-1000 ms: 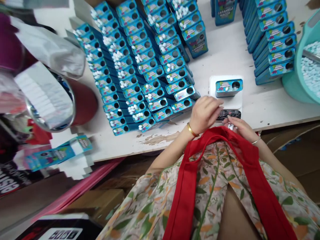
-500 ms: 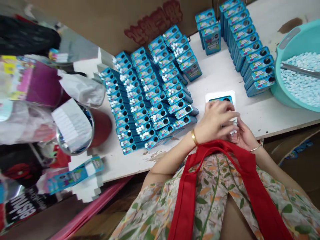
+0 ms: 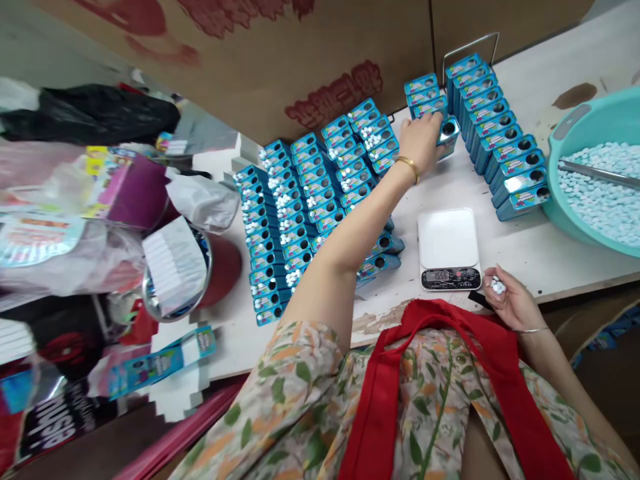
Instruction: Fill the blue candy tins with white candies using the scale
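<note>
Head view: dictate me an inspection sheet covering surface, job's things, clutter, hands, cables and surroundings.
Surface: white table, with a worn patch at the near edge and a dark stain toward the back right.
Job's things: rows of blue tins, many on the left with white pellets on top; scale, digits hard to read; teal tub of pellets with a metal tool.
Clutter: bags, red bucket and flattened box at left.
Left hand: gripping a tin.
Right hand: curled around pellets.
Cables: nothing seen; black strip beside the scale, unclear.
Surroundings: brown carton behind the tins.
</note>
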Available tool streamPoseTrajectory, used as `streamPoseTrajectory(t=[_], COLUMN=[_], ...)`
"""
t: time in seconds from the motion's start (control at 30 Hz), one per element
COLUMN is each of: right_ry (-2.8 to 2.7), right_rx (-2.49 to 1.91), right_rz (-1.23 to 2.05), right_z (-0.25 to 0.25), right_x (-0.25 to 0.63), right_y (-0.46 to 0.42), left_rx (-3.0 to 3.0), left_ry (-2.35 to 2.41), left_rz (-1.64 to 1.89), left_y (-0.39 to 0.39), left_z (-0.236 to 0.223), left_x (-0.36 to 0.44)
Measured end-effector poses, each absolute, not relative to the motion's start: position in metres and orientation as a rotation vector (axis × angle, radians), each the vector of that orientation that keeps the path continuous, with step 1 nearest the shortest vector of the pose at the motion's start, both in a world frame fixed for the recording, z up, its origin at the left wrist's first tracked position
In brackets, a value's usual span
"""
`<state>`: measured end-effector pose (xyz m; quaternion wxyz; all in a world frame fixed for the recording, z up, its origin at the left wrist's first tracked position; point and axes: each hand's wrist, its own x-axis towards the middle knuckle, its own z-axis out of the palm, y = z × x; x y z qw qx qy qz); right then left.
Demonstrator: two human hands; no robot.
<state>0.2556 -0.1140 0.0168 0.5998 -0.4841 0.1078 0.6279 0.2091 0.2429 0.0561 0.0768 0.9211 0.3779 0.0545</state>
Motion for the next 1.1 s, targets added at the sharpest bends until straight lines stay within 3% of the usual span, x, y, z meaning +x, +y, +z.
streamPoseTrajectory(t=[0.2,0.37,0.5,0.67,0.93,1.1], right_ry=[0.218,0.206,0.138,0.074,0.04,-0.057], right_rx=[-1.159,-1.192,-1.237,-1.208,-1.357,-1.366], right_rz=[1.413,1.425,1.413,1.485,1.429,1.469], right_z=[0.016,0.007,0.007,0.023,0.037,0.043], right_x=[0.259,0.265,0.266,0.261,0.275,0.279], right_y=[-0.115,-0.117,-0.111,-0.102,-0.118,-0.123], left_rx=[2.736,2.603,2.585,2.577,2.677,2.768], left_ry=[1.212,1.067,1.048,1.123,0.848,0.593], left_rz=[0.249,0.525,0.454,0.382,0.313,0.139], left_y=[0.297,0.294,0.283,0.272,0.176,0.105], left_z=[0.032,0.03,0.021,0.016,0.076,0.08], left_x=[0.241,0.184,0.131,0.119,0.124,0.139])
